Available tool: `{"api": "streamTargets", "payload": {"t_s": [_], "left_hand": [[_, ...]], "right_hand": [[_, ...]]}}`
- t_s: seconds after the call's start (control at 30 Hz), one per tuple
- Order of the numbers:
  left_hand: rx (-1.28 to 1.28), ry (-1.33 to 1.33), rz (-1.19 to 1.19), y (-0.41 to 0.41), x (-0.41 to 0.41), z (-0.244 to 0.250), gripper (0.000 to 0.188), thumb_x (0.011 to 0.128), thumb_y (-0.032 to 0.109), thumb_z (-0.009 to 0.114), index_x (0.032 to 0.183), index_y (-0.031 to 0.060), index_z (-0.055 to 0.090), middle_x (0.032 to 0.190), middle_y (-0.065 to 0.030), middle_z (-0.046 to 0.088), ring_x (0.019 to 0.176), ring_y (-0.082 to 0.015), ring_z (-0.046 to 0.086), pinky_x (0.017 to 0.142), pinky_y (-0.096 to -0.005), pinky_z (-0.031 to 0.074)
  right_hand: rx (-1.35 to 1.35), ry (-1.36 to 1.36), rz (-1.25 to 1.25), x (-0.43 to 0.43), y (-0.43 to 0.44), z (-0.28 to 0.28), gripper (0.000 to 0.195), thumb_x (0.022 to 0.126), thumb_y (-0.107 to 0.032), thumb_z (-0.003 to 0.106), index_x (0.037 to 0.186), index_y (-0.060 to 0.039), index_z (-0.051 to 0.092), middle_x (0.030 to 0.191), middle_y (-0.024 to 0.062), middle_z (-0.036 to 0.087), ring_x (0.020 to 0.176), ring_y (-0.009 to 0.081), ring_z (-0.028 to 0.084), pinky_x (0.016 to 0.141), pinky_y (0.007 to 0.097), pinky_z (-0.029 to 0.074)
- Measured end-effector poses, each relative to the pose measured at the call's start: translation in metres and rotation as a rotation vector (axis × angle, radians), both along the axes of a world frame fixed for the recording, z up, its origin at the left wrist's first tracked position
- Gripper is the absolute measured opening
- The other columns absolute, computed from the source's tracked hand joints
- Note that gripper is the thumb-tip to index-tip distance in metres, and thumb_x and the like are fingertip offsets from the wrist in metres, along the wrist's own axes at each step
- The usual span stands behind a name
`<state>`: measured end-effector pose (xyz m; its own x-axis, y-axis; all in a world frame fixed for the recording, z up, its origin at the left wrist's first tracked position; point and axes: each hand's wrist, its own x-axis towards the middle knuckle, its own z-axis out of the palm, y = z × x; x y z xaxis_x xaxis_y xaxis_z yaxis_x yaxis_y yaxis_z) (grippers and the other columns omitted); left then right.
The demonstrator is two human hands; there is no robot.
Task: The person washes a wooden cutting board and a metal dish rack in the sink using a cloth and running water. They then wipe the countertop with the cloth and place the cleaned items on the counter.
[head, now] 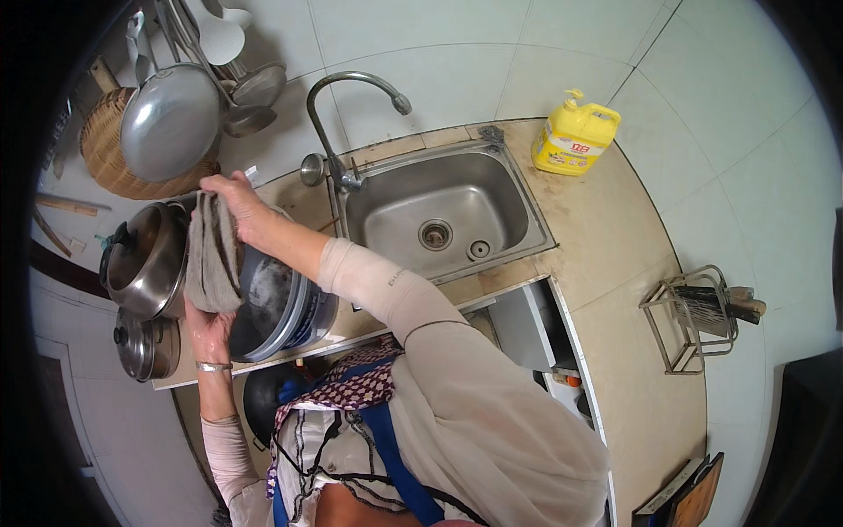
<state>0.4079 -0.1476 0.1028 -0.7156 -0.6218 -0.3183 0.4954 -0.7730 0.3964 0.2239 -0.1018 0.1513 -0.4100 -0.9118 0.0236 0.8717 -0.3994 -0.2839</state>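
A folded grey-brown cloth is held between my two hands, beside and partly over the rim of a plastic bucket. My right hand grips its upper end. My left hand, wet and with a silver bangle at the wrist, holds the lower end. Dark liquid with whitish foam shows inside the bucket, part of which is hidden behind the cloth and my right forearm. The bucket stands on the tiled counter, left of the sink.
A steel sink with a curved faucet lies to the right. Lidded pots stand close at left, below a hanging pan and ladles. A yellow detergent jug, a knife rack and cutting boards line the counter.
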Motion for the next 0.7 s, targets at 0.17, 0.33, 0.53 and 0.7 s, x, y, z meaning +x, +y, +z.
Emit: {"api": "streamTargets", "payload": {"t_s": [0.17,0.33,0.53,0.7], "left_hand": [[-0.098,-0.125,-0.183,0.052,-0.021,0.038,0.049,0.088,0.039,0.047,0.127,0.0099,0.042,0.129,-0.0142,0.044,0.118,-0.0347,0.041,0.094,-0.0554,0.038],[-0.209,0.019,-0.104,0.033,-0.051,0.056,0.046,0.09,0.035,0.047,0.128,0.01,0.042,0.128,-0.0113,0.046,0.116,-0.0292,0.045,0.096,-0.0495,0.038],[-0.148,0.028,-0.248,0.028,-0.119,0.108,0.037,0.087,0.025,0.056,0.116,0.0014,0.053,0.118,-0.0127,0.056,0.107,-0.0264,0.054,0.095,-0.0401,0.043],[-0.389,-0.12,-0.244,0.095,-0.202,0.097,0.03,0.081,0.022,0.063,0.103,0.0028,0.058,0.102,-0.0083,0.062,0.092,-0.0216,0.059,0.083,-0.0344,0.048]], "right_hand": [[-0.109,0.365,-0.064,0.015,0.001,0.018,0.042,0.068,-0.007,0.069,0.094,-0.0062,0.035,0.077,0.0105,0.053,0.065,0.0217,0.058,0.057,0.0354,0.05],[-0.042,0.445,-0.275,-0.015,0.019,0.049,0.035,0.063,-0.01,0.07,0.086,-0.0038,0.044,0.081,0.0077,0.053,0.076,0.016,0.053,0.067,0.0312,0.046],[-0.088,0.332,-0.422,-0.065,0.077,0.049,0.06,0.065,-0.023,0.08,0.099,-0.0067,0.034,0.097,0.0099,0.047,0.092,0.0192,0.049,0.079,0.0372,0.045],[0.042,0.314,-0.553,-0.117,0.162,0.023,0.039,0.077,-0.015,0.069,0.098,-0.0052,0.039,0.093,0.0094,0.051,0.087,0.0192,0.054,0.077,0.0387,0.048]]}}
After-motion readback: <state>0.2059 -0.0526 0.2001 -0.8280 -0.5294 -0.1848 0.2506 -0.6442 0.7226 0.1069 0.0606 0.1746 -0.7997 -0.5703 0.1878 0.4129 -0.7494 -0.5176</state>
